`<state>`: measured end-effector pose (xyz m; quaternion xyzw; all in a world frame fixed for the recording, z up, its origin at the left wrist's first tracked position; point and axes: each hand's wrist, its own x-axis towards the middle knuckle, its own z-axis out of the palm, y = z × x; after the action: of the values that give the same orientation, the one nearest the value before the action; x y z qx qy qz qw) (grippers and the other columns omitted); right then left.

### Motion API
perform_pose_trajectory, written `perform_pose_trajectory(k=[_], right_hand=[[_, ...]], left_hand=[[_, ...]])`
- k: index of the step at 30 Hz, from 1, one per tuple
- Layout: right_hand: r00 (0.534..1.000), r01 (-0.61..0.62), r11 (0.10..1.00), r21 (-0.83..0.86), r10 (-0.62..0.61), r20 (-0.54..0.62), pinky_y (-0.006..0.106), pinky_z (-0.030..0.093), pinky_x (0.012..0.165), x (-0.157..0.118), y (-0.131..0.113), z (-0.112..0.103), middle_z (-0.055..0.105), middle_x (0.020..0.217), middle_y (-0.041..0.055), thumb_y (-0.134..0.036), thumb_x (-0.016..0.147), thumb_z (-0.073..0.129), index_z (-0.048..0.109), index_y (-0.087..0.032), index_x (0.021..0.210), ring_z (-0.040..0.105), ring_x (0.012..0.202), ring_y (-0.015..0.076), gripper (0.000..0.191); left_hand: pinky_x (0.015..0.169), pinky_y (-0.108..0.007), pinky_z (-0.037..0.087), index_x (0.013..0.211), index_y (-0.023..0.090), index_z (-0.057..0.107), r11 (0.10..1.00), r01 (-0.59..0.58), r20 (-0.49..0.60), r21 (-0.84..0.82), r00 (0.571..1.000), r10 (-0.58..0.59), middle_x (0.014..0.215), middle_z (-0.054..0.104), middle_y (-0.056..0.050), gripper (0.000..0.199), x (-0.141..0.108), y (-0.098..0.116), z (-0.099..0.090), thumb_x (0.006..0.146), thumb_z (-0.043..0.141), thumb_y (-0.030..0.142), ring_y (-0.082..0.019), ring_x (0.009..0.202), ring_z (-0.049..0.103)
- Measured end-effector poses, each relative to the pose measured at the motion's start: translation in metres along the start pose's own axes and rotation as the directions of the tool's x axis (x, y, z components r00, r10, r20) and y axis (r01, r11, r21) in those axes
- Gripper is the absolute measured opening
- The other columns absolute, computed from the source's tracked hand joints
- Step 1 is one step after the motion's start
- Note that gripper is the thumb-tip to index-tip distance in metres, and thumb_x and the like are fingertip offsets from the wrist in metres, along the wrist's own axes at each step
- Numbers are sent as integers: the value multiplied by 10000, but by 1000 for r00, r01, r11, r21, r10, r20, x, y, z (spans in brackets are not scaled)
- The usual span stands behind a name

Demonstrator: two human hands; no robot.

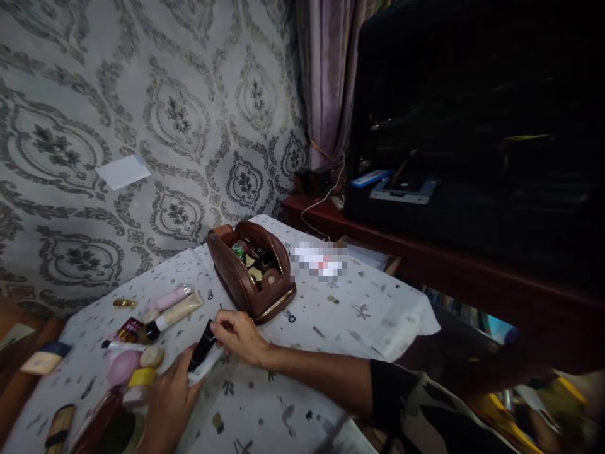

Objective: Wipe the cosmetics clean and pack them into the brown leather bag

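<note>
Black item [203, 347]: slender, aslant above the near part of the worktop [340, 334], between the two hands, left of and nearer than the brown bag [231, 275].
Step in hand: judged to be two-handed work on the black item, with a white sheet [206, 367] along its near, right side; cloth or paper, cannot tell.
Good practice: left hand to bear the weight and stop any roll; right hand to work lightly at the far end, without levering. Sheet best kept flat against the surface, free of the fingertips.
Left hand [171, 392]: fingers curled, narrow, closed around the near end of the black item, with the sheet touching; the palm side is hidden.
Right hand [241, 337]: thumb and forefinger pinched on the far end of the black item, remaining fingers folded; no wide gap noted.
Clearance: beige tube [182, 312] and yellow-lidded jar [142, 377] lie left of the work, the jar just beside the left hand; in my judgement, a careless elbow or wrist could knock it.
Bag: open-topped, upright, small items inside; apart from the black item.
</note>
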<state>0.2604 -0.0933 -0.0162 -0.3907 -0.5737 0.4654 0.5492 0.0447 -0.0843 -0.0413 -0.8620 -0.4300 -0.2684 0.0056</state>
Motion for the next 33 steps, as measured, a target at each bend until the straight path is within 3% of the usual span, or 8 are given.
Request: perform_pose_trajectory(k=[3, 6, 9, 13, 18, 23, 29, 33], right_hand=[[1000, -28, 999, 36, 28, 9, 184, 339, 468, 1, 1, -1, 510, 573, -58, -392, 890, 575, 468, -198, 669, 454, 466, 68, 313], [999, -30, 991, 131, 26, 38, 187, 358, 470, 3, -1, -4, 502, 594, -73, -417, 857, 642, 585, -189, 832, 463, 460, 65, 236], [985, -67, 956, 287, 18, 172, 187, 356, 440, 5, -5, -7, 486, 576, -82, -509, 796, 706, 648, -183, 1016, 454, 440, 64, 397], [955, -157, 903, 400, 36, 293, 182, 345, 420, 9, -8, -10, 549, 562, -61, -604, 678, 776, 675, -160, 997, 506, 456, 76, 556], [963, -200, 918, 343, 118, 244, 181, 323, 390, 11, 0, -6, 539, 476, -70, -668, 581, 790, 676, -147, 805, 469, 390, 65, 579], [987, -102, 957, 271, 64, 145, 210, 421, 522, 6, 4, 2, 649, 598, -29, -656, 544, 802, 731, -151, 684, 530, 520, 84, 529], [953, -15, 976, 219, -52, 297, 259, 482, 714, 4, -7, -5, 739, 802, 19, -615, 704, 726, 777, -161, 824, 636, 713, 147, 473], [948, 31, 987, 155, -78, 307, 251, 462, 657, 8, -11, -10, 684, 677, 8, -615, 765, 664, 743, -148, 752, 597, 635, 138, 474]], left_hand=[[632, -321, 596, 1110, 233, 648, 997, 46, 24, -68, 999, -45, 895, 793, -67, 315, 3, 4, -1, 837, 540, 347, -270, 755, 758], [671, -309, 606, 1059, 220, 688, 963, 136, 120, -231, 987, -110, 896, 796, -61, 336, 9, 13, -6, 846, 542, 436, -260, 795, 759], [840, -363, 599, 1015, 182, 727, 896, 268, 182, -353, 959, -215, 1013, 785, -91, 439, 14, 20, -13, 818, 562, 538, -288, 972, 734], [911, -436, 576, 1006, 155, 747, 827, 401, 191, -395, 916, -353, 1041, 777, -106, 548, 15, 19, -20, 753, 589, 615, -326, 1039, 708], [914, -385, 575, 1098, 183, 710, 841, 312, 256, -442, 943, -215, 1116, 761, -76, 445, 19, 27, -22, 797, 613, 496, -285, 1047, 707], [864, -427, 583, 1107, 175, 680, 874, 298, 236, -384, 947, -219, 1031, 774, -94, 433, 22, 43, -12, 814, 602, 484, -298, 954, 724], [1024, -409, 484, 1230, 169, 607, 816, 309, 218, -489, 949, -228, 1206, 702, -101, 463, 35, 60, -23, 824, 589, 389, -269, 1147, 639], [1000, -374, 484, 1255, 166, 574, 802, 331, 282, -498, 936, -211, 1203, 687, -83, 458, 29, 65, -33, 838, 591, 355, -242, 1113, 629]])
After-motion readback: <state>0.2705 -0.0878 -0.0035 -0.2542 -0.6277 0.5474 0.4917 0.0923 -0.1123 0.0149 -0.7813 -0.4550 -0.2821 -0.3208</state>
